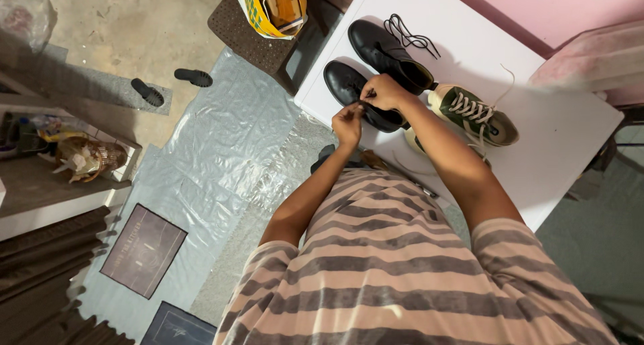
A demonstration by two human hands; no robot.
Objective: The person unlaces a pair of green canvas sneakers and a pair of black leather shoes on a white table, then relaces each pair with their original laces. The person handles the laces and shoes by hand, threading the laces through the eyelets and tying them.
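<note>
Both our left hand [348, 125] and right hand [382, 92] pinch the lace at the near black boot [359, 96]; tugging could slide it off the white table [570, 137].

Both hands, left hand [347, 125], right hand [382, 92], pinch lace at near black boot [355, 93] on white table [570, 137].
</note>
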